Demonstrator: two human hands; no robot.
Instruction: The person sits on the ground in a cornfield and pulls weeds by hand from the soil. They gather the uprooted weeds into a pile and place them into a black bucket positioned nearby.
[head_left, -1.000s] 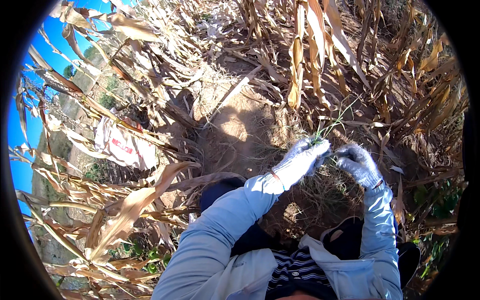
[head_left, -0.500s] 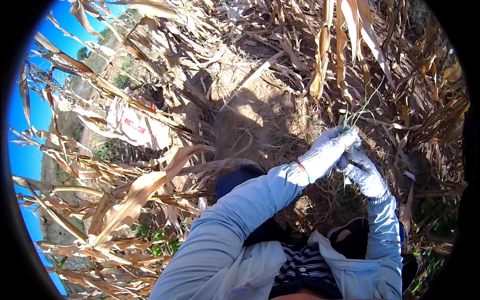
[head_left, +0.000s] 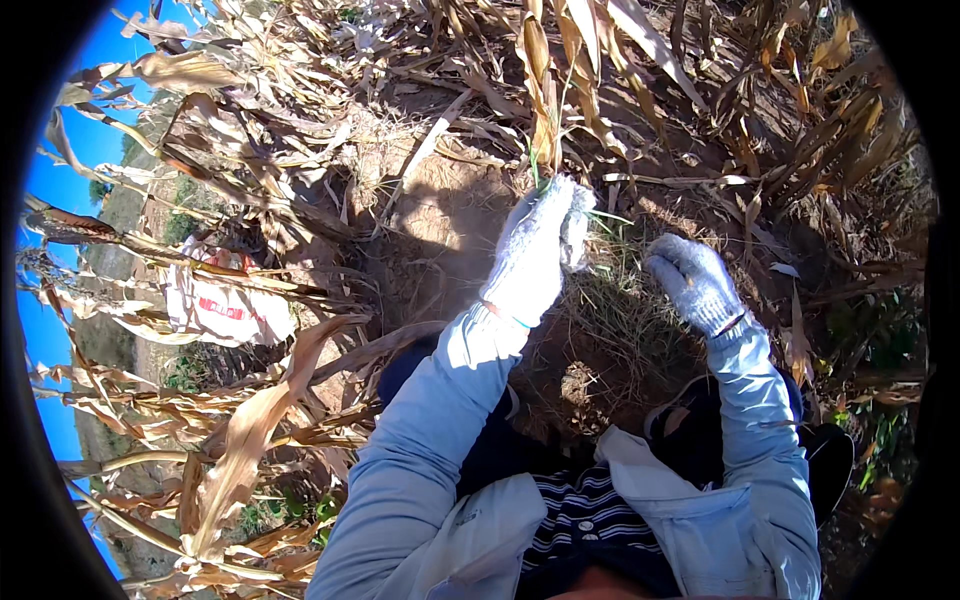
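left hand (head_left: 535, 255): my white knit-gloved fingers are clenched around a thin tuft of green grass blades (head_left: 537, 168), up by the dry tan corn stalk (head_left: 540, 90).
right hand (head_left: 695, 283): grey glove, fingers curled loosely, holding nothing, over the dry grass clump (head_left: 625, 330).
feel: probably light, limp, tears easily; grip low near the roots.

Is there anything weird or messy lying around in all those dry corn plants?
Yes. A white sack with red markings lies crumpled among the dry stalks to the person's left, the one man-made thing there. The gloved left hand grips green grass blades; the right hand hovers nearby.
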